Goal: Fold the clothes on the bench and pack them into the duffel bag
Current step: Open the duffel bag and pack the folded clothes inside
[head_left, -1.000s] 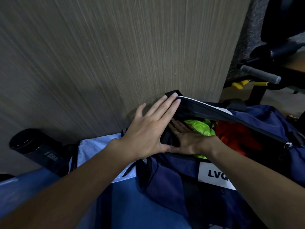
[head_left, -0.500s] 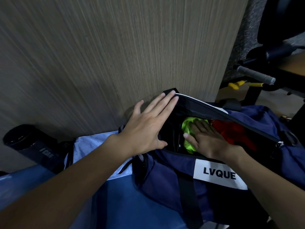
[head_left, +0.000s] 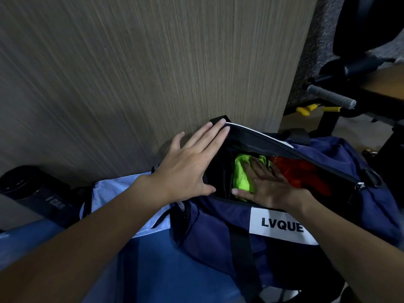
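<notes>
Left hand (head_left: 190, 169): released, fingers straight and together, thumb spread. Fingertips are laid on the raised rim of the duffel bag (head_left: 209, 232) at its left end; the palm is set across the mouth of the opening. Nothing is grasped.

Right hand (head_left: 266, 186): released as well, laid flat inside the bag opening, palm down. The neon green garment (head_left: 241, 171) is pressed under its fingers, and no curl round the cloth is seen.

Task items: the green garment is packed at the left end of the bag interior. A red garment (head_left: 299, 171) is packed just beside it on the right, partly covered by the far flap. The zip is undone, with a pull (head_left: 358, 186) seen at the right end. A white LVQUE label (head_left: 282, 225) is fixed on the near wall.

Surface: the navy bag is carried on a blue bench (head_left: 153, 270), toward its right end. A light blue cloth (head_left: 109, 191) is laid touching the bag's left end, along the back edge. A black cylinder (head_left: 32, 193) is lying at the far left.

Room: a wood-grain panel (head_left: 153, 62) is directly behind the bench. Gym equipment with a grey handle (head_left: 330, 97) is seen at upper right. Lighting is dim.
</notes>
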### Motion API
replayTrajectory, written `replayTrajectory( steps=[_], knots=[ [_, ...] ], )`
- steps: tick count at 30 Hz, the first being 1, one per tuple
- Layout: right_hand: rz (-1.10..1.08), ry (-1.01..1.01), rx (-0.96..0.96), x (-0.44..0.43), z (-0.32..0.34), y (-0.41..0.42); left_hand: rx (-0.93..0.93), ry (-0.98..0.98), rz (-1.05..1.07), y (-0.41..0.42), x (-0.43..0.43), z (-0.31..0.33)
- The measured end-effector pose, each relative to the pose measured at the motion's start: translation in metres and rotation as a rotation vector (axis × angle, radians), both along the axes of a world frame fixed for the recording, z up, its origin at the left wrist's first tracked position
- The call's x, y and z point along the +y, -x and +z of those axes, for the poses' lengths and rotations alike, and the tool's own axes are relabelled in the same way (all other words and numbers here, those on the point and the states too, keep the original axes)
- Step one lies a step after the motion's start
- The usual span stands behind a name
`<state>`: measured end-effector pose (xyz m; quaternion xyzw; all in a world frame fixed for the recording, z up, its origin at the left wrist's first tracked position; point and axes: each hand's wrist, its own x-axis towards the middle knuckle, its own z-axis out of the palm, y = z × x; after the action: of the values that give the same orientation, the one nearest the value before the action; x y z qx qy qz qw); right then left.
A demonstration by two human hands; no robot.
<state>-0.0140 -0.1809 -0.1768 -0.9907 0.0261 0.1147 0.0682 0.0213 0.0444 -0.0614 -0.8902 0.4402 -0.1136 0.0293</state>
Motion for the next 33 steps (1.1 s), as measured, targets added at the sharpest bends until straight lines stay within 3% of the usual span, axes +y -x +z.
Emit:
replayTrajectory(
  steps=[15,21,24,27,33],
  knots=[
    [0.015,-0.167,-0.089,-0.001,0.010,0.021,0.043,-0.046,-0.004,-0.005,0.001,-0.002],
    [0.083,-0.410,-0.297,0.014,0.032,0.050,0.171,0.013,0.024,0.009,-0.007,-0.005],
    [0.147,-0.389,-0.461,0.034,0.049,0.071,0.190,0.106,-0.005,0.020,0.002,-0.004],
    [0.240,-0.438,-0.504,0.061,0.068,0.087,0.221,0.312,0.013,0.034,0.025,-0.007],
    [0.403,-0.508,-0.486,0.135,0.081,0.080,0.367,0.641,0.335,0.038,0.113,-0.048]
  ],
)
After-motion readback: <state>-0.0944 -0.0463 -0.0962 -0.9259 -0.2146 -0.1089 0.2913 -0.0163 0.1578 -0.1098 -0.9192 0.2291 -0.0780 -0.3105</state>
